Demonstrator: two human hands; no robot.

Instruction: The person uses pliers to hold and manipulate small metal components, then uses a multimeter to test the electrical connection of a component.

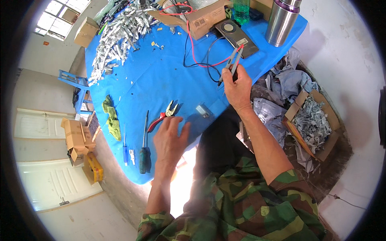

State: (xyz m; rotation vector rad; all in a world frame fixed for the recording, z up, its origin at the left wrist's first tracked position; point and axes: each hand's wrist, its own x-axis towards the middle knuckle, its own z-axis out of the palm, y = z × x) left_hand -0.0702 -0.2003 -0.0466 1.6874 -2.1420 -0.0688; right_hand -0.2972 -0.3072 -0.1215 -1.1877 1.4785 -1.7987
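My right hand (236, 87) grips a pair of multimeter test probes (231, 64) with grey bodies, above the right edge of the blue-covered table (162, 81). From the probes, a red lead (193, 49) and a black lead (184, 57) run back towards a cardboard box. My left hand (170, 140) hovers low and slightly blurred, thumb apart from the fingers, just by red-handled pliers (156, 121); it hides part of them. Between the hands lies a small silvery metal-and-plastic piece (204, 111). Left of the pliers are a dark-handled screwdriver (144, 156) and a blue-handled screwdriver (125, 153).
A heap of silvery parts (120, 39) covers the far left. Behind are an open cardboard box (205, 22), a dark flat device (238, 37) and a steel flask (282, 24). A green cloth (111, 119) lies left. Beside the table stands a carton of scraps (310, 126).
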